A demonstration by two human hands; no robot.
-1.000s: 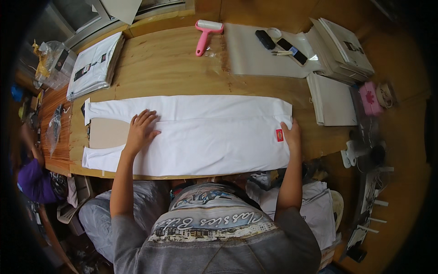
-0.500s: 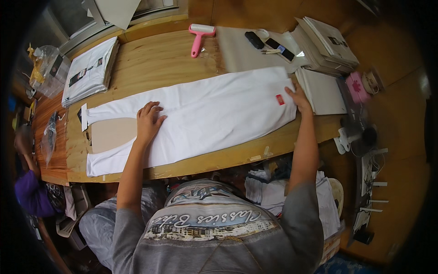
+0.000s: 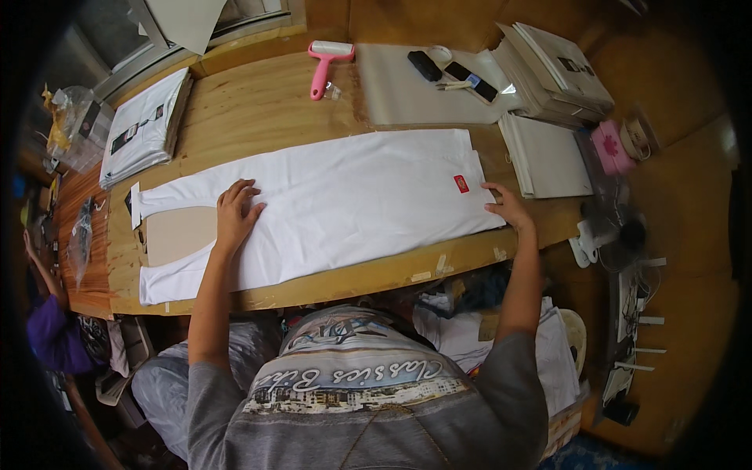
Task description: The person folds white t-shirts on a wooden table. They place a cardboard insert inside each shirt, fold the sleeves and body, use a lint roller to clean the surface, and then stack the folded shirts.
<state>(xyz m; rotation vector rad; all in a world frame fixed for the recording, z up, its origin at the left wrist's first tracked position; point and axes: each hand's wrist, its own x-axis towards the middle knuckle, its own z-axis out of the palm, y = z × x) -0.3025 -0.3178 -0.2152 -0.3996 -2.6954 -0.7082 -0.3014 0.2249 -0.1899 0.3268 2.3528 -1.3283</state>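
Note:
A white garment [image 3: 352, 200], folded long and narrow, lies flat on the wooden table, with a small red label [image 3: 460, 184] near its right end. At its left end, two white strips curve around a beige board [image 3: 182, 235]. My left hand [image 3: 237, 213] rests palm down on the cloth beside that board, its fingers slightly bent and apart. At the right hem is my right hand [image 3: 511, 207], thumb and fingertips apart and touching the edge near the label.
Packed white garments [image 3: 149, 129] are stacked at the far left. A pink lint roller [image 3: 319, 74], a phone [image 3: 470, 82] and a black case [image 3: 424, 66] lie at the back. More folded packs [image 3: 548, 157] stand at the right. Another person's purple sleeve [image 3: 56, 333] shows at the left edge.
The garment's right end now lies flat and straight, where it was lifted and rounded before. My right hand has loosened its grip on that end. My left hand stays on the cloth.

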